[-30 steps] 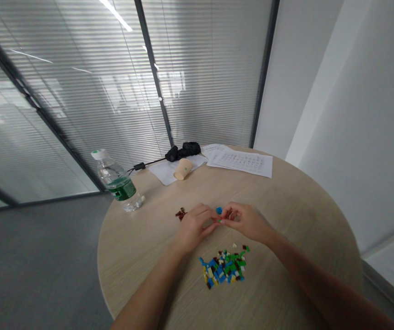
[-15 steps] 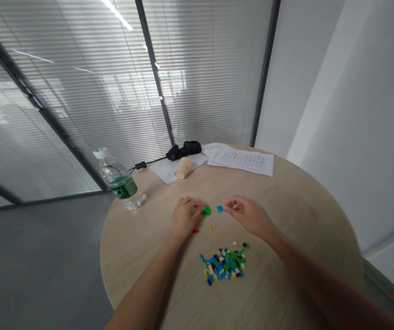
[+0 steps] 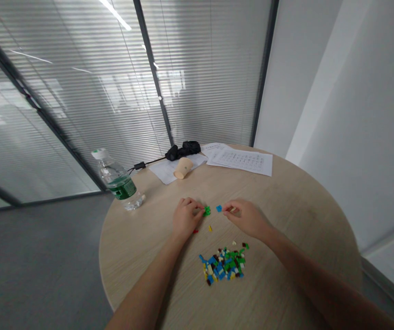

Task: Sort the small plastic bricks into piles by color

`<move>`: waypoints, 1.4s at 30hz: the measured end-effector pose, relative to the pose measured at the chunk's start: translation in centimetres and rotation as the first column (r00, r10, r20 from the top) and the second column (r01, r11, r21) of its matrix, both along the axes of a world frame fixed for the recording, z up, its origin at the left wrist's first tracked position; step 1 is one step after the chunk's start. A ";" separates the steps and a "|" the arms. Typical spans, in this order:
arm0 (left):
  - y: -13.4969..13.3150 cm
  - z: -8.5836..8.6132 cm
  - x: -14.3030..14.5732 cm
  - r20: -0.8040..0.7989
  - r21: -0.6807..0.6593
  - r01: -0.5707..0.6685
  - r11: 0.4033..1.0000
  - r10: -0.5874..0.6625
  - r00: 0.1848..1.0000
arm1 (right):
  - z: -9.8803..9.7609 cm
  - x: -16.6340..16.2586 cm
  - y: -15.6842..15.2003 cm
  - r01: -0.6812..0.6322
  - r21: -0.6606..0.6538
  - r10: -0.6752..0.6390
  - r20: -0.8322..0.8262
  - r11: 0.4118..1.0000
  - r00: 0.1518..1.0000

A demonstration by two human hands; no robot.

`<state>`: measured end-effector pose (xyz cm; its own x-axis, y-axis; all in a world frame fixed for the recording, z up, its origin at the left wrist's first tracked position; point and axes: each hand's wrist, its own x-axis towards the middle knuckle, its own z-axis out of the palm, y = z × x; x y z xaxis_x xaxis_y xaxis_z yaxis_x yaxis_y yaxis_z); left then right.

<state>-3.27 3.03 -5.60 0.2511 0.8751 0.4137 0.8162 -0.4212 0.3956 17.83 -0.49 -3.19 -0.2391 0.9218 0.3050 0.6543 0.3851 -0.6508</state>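
My left hand [image 3: 186, 217] pinches a small green building brick [image 3: 207, 211] between thumb and fingertips, low over the middle of the table. Just right of it, my right hand [image 3: 243, 214] holds a small blue building brick [image 3: 219, 208] at its fingertips. A narrow gap separates the two bricks. Below the left hand lie a red brick [image 3: 195, 231] and a yellow brick [image 3: 210, 228]. Nearer to me, a pile of mixed small bricks [image 3: 222, 265] in blue, green, yellow, white and brown is spread between my forearms.
The round wooden table [image 3: 307, 215] also bears a water bottle [image 3: 123, 187] at its left edge. Toward the back are a paper cup [image 3: 183, 168] on its side, a black folded item [image 3: 187, 149] with a cord, and printed sheets [image 3: 245, 161]. A blinds-covered glass partition stands behind.
The blue brick has tilted slightly in my right fingertips, and the green one has turned a little in my left. Otherwise both hands keep nearly the same place.
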 end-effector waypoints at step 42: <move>-1.7 3.3 -0.7 -0.057 -0.032 0.262 0.965 -0.263 0.963 | -0.5 4.1 2.6 -0.028 0.052 0.016 0.220 0.998 0.975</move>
